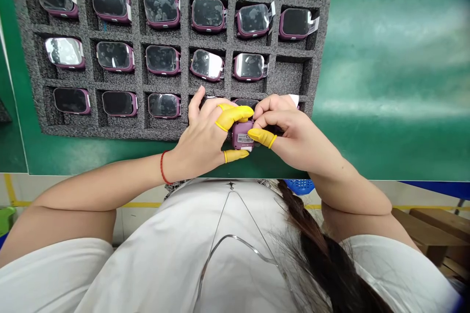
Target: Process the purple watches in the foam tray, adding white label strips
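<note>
A purple smartwatch body (pixel 242 135) is held over the tray's near edge, its back with a barcode label facing up. My left hand (pixel 211 129) grips it from the left, with yellow finger cots on the thumb and fingers. On its right side, my right hand (pixel 284 129) is closed, the thumb in a yellow cot touching the back of the watch body. Whether the right fingertips pinch anything small cannot be made out. Behind both hands, a grey foam tray (pixel 183 132) holds several purple watch bodies, screens up, some with clear film tabs.
One tray compartment (pixel 290 78) in the right column shows bare foam. The tray lies on a green tabletop (pixel 396 83), whose front edge runs close to my body. Below the table are a blue perforated seat (pixel 299 186) and brown boxes (pixel 433 234) at the right.
</note>
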`<action>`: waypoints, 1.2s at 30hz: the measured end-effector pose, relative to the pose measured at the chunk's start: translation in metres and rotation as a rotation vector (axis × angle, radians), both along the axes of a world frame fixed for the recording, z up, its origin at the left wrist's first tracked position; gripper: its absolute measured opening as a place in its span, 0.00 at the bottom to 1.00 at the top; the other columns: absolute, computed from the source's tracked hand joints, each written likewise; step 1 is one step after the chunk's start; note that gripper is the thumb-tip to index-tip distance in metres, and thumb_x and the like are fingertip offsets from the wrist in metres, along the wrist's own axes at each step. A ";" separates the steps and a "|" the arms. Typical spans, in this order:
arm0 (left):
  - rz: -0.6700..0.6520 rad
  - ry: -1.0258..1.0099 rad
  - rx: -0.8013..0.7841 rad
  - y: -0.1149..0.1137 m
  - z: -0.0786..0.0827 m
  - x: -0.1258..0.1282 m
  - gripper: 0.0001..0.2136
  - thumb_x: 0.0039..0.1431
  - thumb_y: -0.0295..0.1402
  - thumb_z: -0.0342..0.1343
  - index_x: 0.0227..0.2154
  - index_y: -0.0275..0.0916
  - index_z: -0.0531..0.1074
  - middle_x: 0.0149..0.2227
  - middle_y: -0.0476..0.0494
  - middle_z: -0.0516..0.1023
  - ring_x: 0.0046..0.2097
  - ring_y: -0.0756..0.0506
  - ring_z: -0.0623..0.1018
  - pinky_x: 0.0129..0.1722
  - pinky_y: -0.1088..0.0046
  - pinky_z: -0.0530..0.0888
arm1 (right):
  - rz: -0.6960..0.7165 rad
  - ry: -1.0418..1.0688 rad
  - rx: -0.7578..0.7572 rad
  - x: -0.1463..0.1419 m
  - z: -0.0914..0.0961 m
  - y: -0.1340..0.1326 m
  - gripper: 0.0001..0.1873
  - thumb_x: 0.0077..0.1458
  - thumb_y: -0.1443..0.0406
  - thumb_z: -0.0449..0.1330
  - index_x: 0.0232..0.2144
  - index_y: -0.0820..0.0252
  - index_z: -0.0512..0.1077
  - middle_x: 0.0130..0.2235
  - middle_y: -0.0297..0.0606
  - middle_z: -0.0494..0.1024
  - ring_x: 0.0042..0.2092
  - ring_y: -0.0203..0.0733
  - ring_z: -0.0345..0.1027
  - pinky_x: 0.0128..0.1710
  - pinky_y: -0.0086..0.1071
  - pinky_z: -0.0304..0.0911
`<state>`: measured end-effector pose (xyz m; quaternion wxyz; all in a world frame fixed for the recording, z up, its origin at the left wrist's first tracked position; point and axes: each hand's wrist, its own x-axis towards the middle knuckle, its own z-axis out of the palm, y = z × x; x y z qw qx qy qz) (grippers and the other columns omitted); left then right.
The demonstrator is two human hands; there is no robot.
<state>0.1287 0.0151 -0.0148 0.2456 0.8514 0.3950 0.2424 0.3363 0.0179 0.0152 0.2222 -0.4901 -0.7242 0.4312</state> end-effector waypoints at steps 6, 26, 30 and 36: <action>0.011 0.060 -0.050 0.001 0.003 0.000 0.25 0.57 0.51 0.60 0.53 0.46 0.66 0.48 0.44 0.74 0.56 0.38 0.70 0.68 0.44 0.48 | -0.012 -0.019 -0.013 -0.001 0.001 0.000 0.07 0.55 0.67 0.61 0.24 0.56 0.72 0.38 0.37 0.73 0.44 0.45 0.62 0.48 0.46 0.58; 0.002 0.072 -0.028 0.000 0.002 -0.001 0.26 0.56 0.51 0.60 0.54 0.46 0.65 0.48 0.45 0.75 0.56 0.38 0.70 0.67 0.43 0.49 | -0.042 -0.170 0.168 0.002 0.007 -0.007 0.09 0.58 0.61 0.60 0.26 0.54 0.73 0.39 0.40 0.75 0.46 0.51 0.64 0.48 0.51 0.55; 0.012 0.073 -0.004 -0.001 -0.001 -0.002 0.27 0.56 0.51 0.60 0.55 0.47 0.65 0.49 0.45 0.74 0.56 0.38 0.70 0.67 0.43 0.48 | -0.131 -0.189 0.210 0.007 0.003 -0.006 0.13 0.61 0.53 0.56 0.33 0.52 0.75 0.41 0.41 0.74 0.45 0.52 0.63 0.48 0.50 0.54; -0.010 0.011 0.035 -0.001 -0.006 -0.002 0.28 0.56 0.53 0.60 0.54 0.45 0.65 0.49 0.44 0.74 0.57 0.38 0.70 0.67 0.42 0.48 | 0.002 -0.236 0.192 -0.005 -0.015 0.000 0.20 0.55 0.45 0.59 0.32 0.55 0.72 0.38 0.39 0.73 0.42 0.48 0.59 0.44 0.44 0.55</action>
